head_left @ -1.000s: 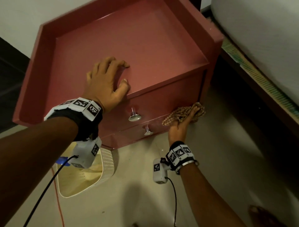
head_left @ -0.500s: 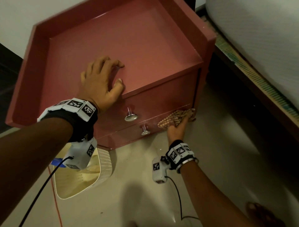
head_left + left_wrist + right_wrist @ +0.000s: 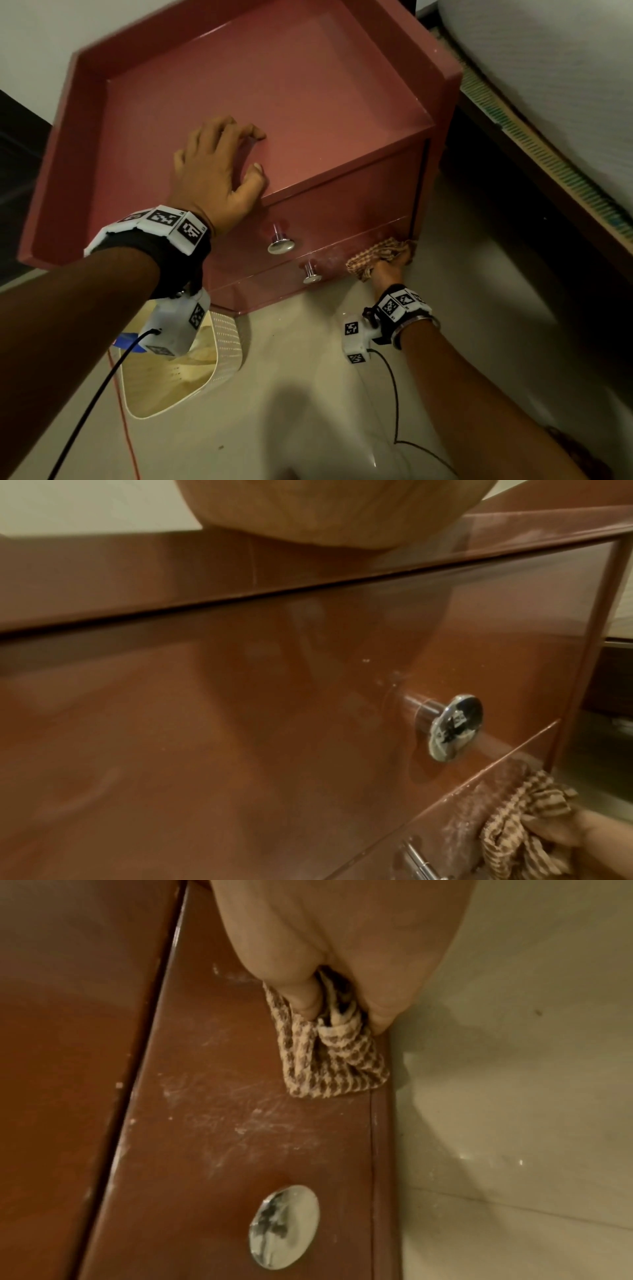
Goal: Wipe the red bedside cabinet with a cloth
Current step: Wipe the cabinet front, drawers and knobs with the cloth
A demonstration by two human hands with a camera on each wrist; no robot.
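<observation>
Pale tiled floor (image 3: 308, 394) beside a bed (image 3: 548, 85), red bedside cabinet (image 3: 260, 102) against the wall. Left hand (image 3: 219, 171) resting on the cabinet top near its front edge, fingers bent, holding nothing. Right hand (image 3: 388, 270) gripping a bunched checked cloth (image 3: 329, 1053), pressed against the lower drawer front (image 3: 240, 1096) at its right corner. Whitish smears and specks visible around the lower knob (image 3: 284, 1226); lower drawer evidently unfinished, extent of wiping elsewhere unclear.

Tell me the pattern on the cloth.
Brown-and-cream checked weave on the cloth, clearest in the right wrist view.
</observation>
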